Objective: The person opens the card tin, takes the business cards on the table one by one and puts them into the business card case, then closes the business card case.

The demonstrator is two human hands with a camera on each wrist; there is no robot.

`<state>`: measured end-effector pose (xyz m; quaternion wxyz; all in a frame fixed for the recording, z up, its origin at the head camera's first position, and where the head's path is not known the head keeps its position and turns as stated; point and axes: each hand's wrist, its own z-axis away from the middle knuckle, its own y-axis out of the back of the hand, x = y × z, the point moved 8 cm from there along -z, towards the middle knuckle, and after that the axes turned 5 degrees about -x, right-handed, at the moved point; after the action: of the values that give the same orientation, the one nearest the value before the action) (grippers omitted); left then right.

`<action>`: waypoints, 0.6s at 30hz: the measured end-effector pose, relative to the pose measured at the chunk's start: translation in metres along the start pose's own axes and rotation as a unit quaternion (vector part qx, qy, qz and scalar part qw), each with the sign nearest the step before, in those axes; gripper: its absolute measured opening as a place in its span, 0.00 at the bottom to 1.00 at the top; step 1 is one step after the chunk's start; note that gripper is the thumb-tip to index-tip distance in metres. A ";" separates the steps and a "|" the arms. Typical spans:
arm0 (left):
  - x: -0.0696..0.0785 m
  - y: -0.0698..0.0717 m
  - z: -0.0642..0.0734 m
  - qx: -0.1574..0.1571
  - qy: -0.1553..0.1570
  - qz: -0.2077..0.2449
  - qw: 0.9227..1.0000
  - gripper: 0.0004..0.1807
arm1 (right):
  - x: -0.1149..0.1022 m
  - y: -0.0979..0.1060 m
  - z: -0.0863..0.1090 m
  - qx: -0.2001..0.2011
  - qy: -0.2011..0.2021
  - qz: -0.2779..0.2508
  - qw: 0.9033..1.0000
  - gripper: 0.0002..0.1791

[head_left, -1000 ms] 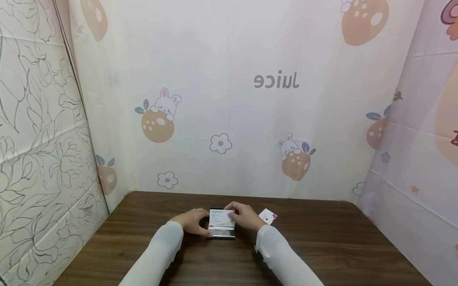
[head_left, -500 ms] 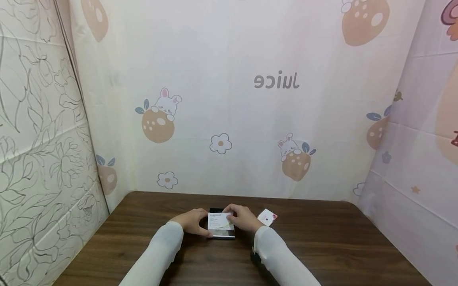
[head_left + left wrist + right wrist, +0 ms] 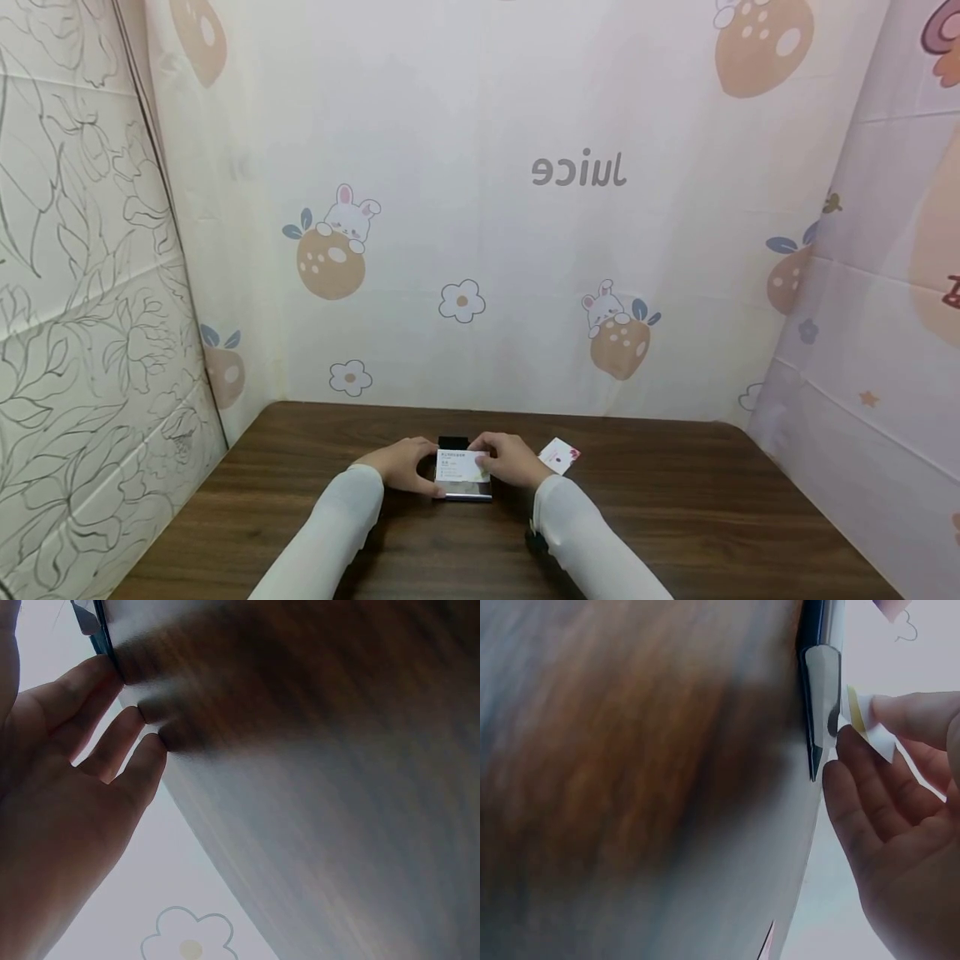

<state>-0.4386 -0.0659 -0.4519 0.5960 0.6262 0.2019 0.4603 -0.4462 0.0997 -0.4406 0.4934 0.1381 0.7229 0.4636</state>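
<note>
A business card case (image 3: 468,490), dark with a silver near edge, lies on the table in front of me. My left hand (image 3: 401,465) holds its left side, thumb at the near left corner; in the left wrist view its other fingertips touch the tabletop beside the case. Over the case lies a white business card (image 3: 457,467) with printed text. My right hand (image 3: 512,458) pinches this card at its right end. In the right wrist view, the card's corner (image 3: 881,742) sticks out between thumb and fingers, just beyond the case's side (image 3: 823,682).
Another white card (image 3: 559,456) with a red corner lies on the brown wooden table (image 3: 675,517), right of my right hand. Behind the table hangs a printed curtain (image 3: 480,350), with more patterned cloth on both sides.
My right hand has drawn the card a little toward me over the case, baring more of the dark far part. The left hand has stayed at the case's left side.
</note>
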 end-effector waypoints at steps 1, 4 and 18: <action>0.000 0.000 0.000 0.000 0.000 -0.001 1.000 0.43 | 0.000 0.000 0.001 -0.002 0.000 0.003 1.000 0.07; 0.000 0.000 0.000 0.000 0.002 -0.001 1.000 0.43 | 0.000 -0.001 0.002 -0.008 -0.001 0.006 1.000 0.07; 0.000 -0.001 0.001 -0.001 -0.004 0.000 1.000 0.42 | -0.006 -0.011 0.002 -0.073 0.027 0.046 0.996 0.07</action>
<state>-0.4375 -0.0666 -0.4523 0.5971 0.6276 0.1993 0.4582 -0.4395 0.0910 -0.4464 0.4608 0.1221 0.6933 0.5405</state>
